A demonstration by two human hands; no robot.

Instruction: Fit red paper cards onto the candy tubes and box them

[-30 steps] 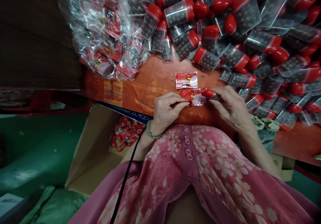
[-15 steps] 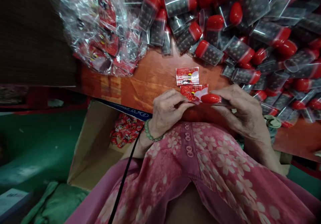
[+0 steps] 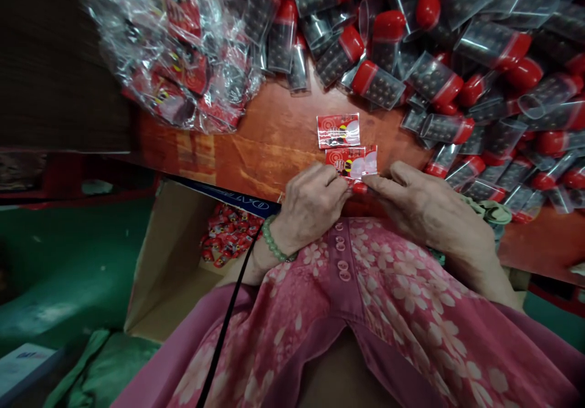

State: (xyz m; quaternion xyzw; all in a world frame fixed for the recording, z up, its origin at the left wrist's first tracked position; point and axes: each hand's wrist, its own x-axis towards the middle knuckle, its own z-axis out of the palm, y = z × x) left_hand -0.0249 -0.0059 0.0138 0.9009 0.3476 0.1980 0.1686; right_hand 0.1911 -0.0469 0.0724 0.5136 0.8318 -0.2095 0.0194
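My left hand, with a green bead bracelet at the wrist, is closed with its fingertips pinched on a red printed sleeve, now mostly hidden. My right hand meets it from the right, its fingers closed round a small red-capped bottle. Only a bit of red shows between the two hands; the bottle's clear body is covered by fingers. Just beyond the fingertips, a flat red printed sleeve lies on the table, and a second printed sleeve lies behind it.
Clear red-capped bottles filled with dark pellets heap across the back and right. A clear plastic bag of red printed pieces stands at back left. Below the wooden table, a cardboard box holds many small red wrapped pieces.
My right hand has moved left with the bottle, bringing its red cap against my left fingertips. Its fingers now cover most of the bottle. The view has shifted slightly.
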